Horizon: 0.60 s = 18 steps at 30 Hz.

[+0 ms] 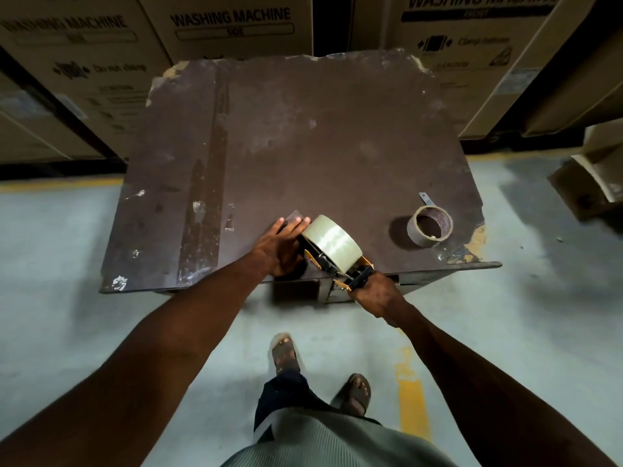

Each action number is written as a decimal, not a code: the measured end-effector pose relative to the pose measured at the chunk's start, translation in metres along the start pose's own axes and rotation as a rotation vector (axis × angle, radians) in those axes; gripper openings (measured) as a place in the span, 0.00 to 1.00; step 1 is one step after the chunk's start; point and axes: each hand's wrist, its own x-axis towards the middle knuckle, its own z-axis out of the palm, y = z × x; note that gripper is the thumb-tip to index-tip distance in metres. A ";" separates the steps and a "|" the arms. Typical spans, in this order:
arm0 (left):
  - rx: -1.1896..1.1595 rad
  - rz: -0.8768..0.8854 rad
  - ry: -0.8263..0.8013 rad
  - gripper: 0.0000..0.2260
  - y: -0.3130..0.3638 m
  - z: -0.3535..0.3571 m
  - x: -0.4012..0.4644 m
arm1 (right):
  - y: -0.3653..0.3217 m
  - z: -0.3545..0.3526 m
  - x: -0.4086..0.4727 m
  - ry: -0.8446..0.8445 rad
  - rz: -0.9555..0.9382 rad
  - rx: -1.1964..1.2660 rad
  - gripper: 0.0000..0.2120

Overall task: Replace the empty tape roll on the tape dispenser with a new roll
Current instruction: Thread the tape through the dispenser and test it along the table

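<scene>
Lower centre: right hand (372, 291) grips dispenser (332, 261) handle; new roll (332, 239) mounted. Left hand (281, 247), fingers flat, touches dispenser front. Empty core (429, 225) lies well right.

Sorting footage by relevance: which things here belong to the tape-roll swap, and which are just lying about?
Part of the job: tape dispenser, new roll, empty core, left hand, right hand.
Lying about: washing machine boxes, torn cardboard.

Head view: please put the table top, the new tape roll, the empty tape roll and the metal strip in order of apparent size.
1. table top
2. new tape roll
3. empty tape roll, only slightly smaller; it lies farther away, so this is unsure
4. metal strip
</scene>
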 end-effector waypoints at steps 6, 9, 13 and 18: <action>0.006 0.121 0.091 0.28 0.003 0.010 -0.008 | -0.013 -0.007 -0.003 -0.097 0.144 -0.002 0.22; -0.090 0.056 0.047 0.30 0.005 0.015 -0.009 | -0.004 0.001 0.010 -0.128 0.233 -0.095 0.23; -0.174 -0.127 0.030 0.38 0.014 0.019 -0.015 | 0.000 0.004 0.019 -0.083 0.319 0.103 0.24; -0.305 -0.241 0.055 0.41 0.023 0.030 -0.034 | -0.012 -0.006 0.002 0.094 0.220 0.052 0.15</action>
